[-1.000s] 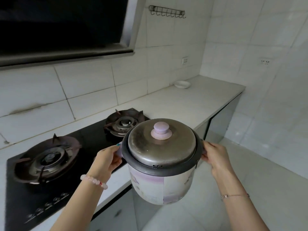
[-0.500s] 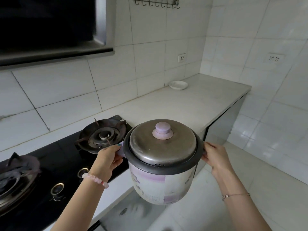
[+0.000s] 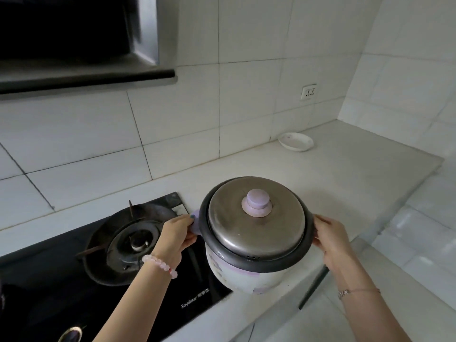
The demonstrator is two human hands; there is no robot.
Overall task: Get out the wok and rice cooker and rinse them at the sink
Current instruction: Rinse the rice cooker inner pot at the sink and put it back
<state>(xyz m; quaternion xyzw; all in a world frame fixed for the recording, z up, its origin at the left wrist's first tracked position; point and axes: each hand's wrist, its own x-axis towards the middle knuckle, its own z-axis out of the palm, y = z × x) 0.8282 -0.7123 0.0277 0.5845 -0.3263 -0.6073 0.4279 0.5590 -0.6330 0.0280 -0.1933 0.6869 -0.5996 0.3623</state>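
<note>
Both arms reach forward, left hand and right hand curled around the side handles of the white-and-lilac rice cooker with steel lid, held between them.

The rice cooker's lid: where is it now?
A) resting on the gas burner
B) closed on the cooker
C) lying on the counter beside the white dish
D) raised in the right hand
B: the steel lid sits flat on the rice cooker, which the left hand and right hand grip at its two sides.
</note>
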